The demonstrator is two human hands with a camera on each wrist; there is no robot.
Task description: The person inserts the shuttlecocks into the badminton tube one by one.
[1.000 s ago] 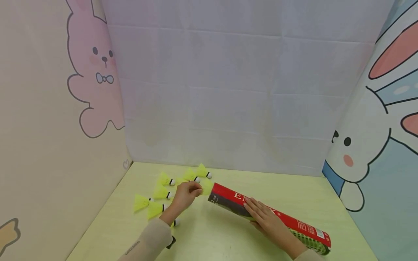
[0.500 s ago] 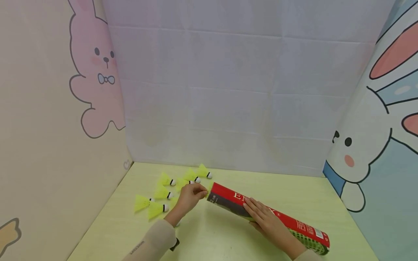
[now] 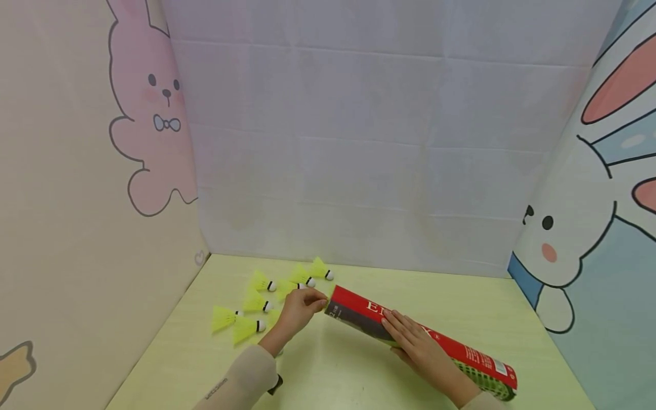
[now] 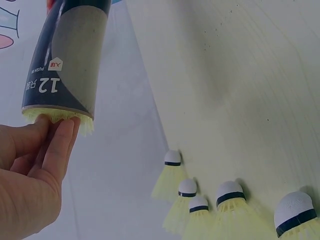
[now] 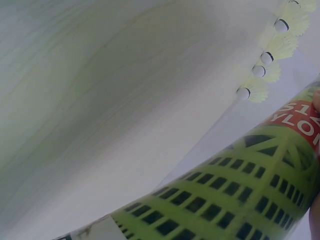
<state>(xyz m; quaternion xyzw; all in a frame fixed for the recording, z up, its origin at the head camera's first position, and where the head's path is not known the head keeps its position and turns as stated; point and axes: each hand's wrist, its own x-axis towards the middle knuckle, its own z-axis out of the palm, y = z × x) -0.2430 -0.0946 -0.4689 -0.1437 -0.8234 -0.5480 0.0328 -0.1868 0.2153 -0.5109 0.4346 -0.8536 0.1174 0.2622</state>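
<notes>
A long red, dark grey and green shuttlecock tube (image 3: 353, 304) slants across the table, its left end tipped up. My right hand (image 3: 417, 341) grips it around the middle, fingers over the top. At the tube's raised mouth my left hand (image 3: 299, 310) pinches a yellow shuttlecock. In the left wrist view that shuttlecock (image 4: 87, 123) shows only its frilled skirt edge at the rim; the rest is hidden inside the tube. The fingertips are right at the rim. The right wrist view shows the tube's green lower side (image 5: 225, 185).
Several loose yellow shuttlecocks (image 3: 248, 329) with white heads lie on the table (image 3: 338, 376) left of and behind the left hand. A white cloth wall (image 3: 359, 171) closes off the back, and printed rabbit panels stand at both sides.
My left hand has moved slightly right toward the tube, and the shuttlecock's skirt has gone in, leaving just its edge showing. The right hand and tube have barely moved.
</notes>
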